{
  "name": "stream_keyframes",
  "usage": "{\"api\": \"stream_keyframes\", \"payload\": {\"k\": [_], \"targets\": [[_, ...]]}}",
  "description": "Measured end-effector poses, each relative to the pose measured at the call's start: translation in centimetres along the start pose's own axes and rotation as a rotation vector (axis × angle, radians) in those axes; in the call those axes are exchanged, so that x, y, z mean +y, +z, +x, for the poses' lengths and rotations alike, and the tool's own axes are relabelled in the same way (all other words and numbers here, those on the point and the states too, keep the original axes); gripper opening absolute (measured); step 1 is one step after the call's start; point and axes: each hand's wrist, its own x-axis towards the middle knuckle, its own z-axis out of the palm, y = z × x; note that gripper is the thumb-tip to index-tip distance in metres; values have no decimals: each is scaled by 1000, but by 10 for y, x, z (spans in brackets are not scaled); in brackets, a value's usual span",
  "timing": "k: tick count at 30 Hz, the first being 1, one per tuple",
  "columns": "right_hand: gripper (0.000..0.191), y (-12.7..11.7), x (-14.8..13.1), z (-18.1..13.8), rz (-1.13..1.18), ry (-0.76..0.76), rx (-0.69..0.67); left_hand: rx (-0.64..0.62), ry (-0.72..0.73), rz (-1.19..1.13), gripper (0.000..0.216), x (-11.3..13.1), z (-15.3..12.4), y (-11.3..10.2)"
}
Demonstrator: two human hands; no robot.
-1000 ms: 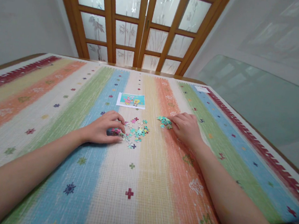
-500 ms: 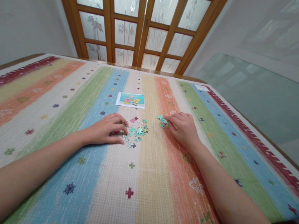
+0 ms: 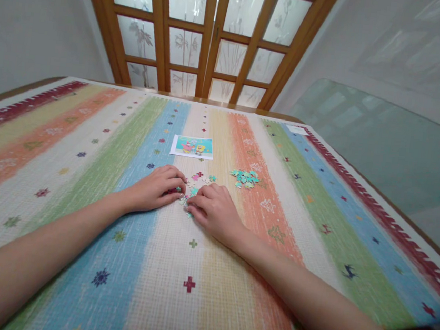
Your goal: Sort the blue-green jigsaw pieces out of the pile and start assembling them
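Loose jigsaw puzzle pieces (image 3: 194, 190) lie in a pile on the striped cloth, partly covered by both hands. At the pile's left edge, my left hand (image 3: 162, 187) has its fingers curled, with a bit of turquoise puzzle piece showing at the fingertips. My right hand (image 3: 215, 209) rests over the pile's right side, fingertips drawn together on small pieces close to the left fingertips. Exactly which piece it pinches is hidden. Off to the right sits a separate cluster of mostly turquoise pieces (image 3: 245, 177), touched by neither hand.
A small picture card (image 3: 193, 147) with a pink and a yellow cartoon figure lies beyond the pile. The striped tablecloth (image 3: 167, 275) covers the table. A white slip (image 3: 297, 130) is at the far right. Wooden glazed doors (image 3: 210, 37) stand behind the table.
My right hand has moved left and nearer, from the turquoise cluster to the main pile, leaving the cluster uncovered. My left hand stays at the pile, its fingers slightly more curled.
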Motion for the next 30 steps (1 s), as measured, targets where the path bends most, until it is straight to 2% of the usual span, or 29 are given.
{"api": "stream_keyframes", "payload": {"k": [7,13,17,21,30], "targets": [[15,4,-5,3,23,73,-14,27,2,5,18,1,1,2],[7,-2,4,3,158,119,-76,54,12,-15,26,2,0,0],[10,-5,9,1,175,111,-88,115,3,-52,22,1,1,0],[10,-7,11,1,115,49,-76,156,-17,-55,19,-1,1,0],[20,-8,16,0,-137,-220,-49,223,-68,-69,25,-9,-1,4]]}}
